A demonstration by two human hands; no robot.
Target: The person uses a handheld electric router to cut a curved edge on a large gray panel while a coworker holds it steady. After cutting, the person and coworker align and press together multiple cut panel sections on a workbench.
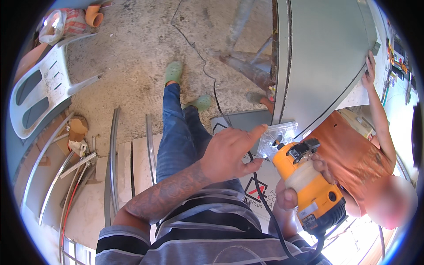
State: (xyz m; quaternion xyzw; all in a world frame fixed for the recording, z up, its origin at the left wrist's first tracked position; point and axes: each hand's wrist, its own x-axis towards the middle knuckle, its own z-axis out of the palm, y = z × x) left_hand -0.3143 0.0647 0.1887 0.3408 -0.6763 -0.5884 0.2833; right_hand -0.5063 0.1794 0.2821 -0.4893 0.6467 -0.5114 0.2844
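My right hand [288,199] is wrapped round the yellow-and-black body of a trim router [304,190], fingers on its far side and thumb on the near side. The router lies tilted, and its clear plastic base [282,132] meets the near end of a grey flat panel [327,57]. My left hand [227,152] is beside the base, index finger stretched toward its edge and thumb apart; whether the fingertip touches is unclear. The black power cord [267,203] loops from the router's rear past my body. The bit's tip cannot be made out.
A co-worker in an orange shirt [353,150] stands at the right, one hand [370,73] on the panel's edge. A white plastic chair [42,88] is at left. Metal strips [115,163] lie near my legs. A black cable [194,46] crosses the concrete floor.
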